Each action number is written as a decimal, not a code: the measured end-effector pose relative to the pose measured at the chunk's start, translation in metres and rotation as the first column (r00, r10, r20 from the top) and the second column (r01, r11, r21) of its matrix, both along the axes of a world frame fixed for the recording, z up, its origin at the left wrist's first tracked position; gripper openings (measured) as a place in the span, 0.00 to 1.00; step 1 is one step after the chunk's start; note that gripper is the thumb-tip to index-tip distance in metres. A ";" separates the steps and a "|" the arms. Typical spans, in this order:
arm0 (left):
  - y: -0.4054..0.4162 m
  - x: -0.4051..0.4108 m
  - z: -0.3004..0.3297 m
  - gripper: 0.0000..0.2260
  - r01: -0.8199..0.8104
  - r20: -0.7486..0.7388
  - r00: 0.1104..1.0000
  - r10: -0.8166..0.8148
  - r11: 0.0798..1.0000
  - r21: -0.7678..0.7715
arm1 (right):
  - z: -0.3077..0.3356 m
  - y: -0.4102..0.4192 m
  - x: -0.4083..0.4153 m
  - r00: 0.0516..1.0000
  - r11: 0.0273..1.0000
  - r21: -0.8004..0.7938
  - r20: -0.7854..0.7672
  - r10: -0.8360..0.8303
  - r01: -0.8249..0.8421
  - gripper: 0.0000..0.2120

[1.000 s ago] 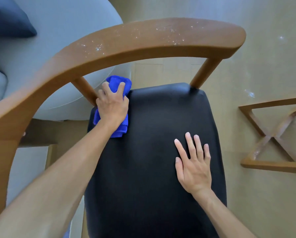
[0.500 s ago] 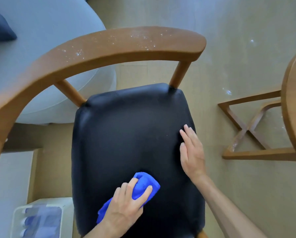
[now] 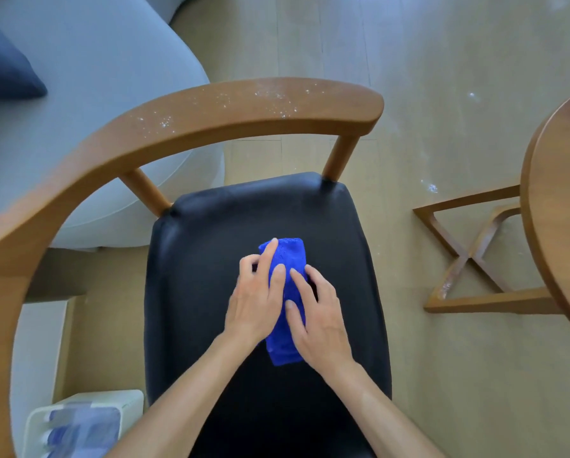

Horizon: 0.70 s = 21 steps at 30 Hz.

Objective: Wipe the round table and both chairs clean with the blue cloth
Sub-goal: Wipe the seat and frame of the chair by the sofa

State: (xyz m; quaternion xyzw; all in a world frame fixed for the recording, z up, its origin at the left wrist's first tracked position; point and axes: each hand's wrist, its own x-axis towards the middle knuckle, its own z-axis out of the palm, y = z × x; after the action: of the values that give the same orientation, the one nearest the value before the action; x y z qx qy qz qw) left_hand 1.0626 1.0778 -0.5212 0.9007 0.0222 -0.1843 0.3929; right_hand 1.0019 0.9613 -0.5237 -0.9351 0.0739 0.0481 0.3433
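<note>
The folded bright blue microfibre cloth (image 3: 287, 302) lies near the middle of the black padded seat (image 3: 211, 292) of a brown wooden armchair. The left hand (image 3: 255, 307) rests on the cloth's left edge, fingers extended and slightly spread. The right hand (image 3: 320, 320) lies on its right side, fingers straight, pressing down. White specks dot the chair's curved wooden backrest (image 3: 244, 110). To the right stands the round brown wooden table (image 3: 554, 206), its crossed base (image 3: 468, 259) on the pale wood floor (image 3: 442, 77). A grey sofa (image 3: 95, 77) sits behind the chair.
</note>
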 end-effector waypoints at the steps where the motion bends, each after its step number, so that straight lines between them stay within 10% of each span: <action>1: 0.012 0.005 -0.001 0.22 -0.009 0.041 0.999 0.008 1.000 0.024 | 0.000 0.007 0.006 1.000 0.999 -0.041 -0.004 0.003 -0.003 0.23; 9: 0.130 -0.004 -0.049 0.25 0.070 0.014 0.995 -0.095 0.815 0.576 | -0.010 0.084 0.048 0.979 0.938 -0.341 -0.165 -0.117 0.054 0.33; 11: 0.132 -0.007 -0.060 0.25 0.104 0.014 0.990 -0.142 0.790 0.605 | -0.020 0.081 0.043 0.990 0.914 -0.395 -0.138 0.037 -0.089 0.19; 17: 0.128 -0.013 -0.078 0.28 0.032 0.115 0.984 -0.137 0.769 0.638 | -0.043 0.018 0.025 0.729 0.630 -0.587 0.095 0.678 -0.509 0.29; 21: 0.125 -0.011 -0.084 0.28 0.044 0.125 0.979 -0.161 0.765 0.643 | -0.029 -0.036 0.067 0.899 0.835 -0.489 0.200 0.389 -0.253 0.29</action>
State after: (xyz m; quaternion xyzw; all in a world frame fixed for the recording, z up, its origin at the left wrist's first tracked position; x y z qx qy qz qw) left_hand 1.0516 1.2031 -0.6049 0.9926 -0.0001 -0.1084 0.0544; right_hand 1.0687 0.9249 -0.5528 -0.9843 -0.1280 -0.0510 0.1104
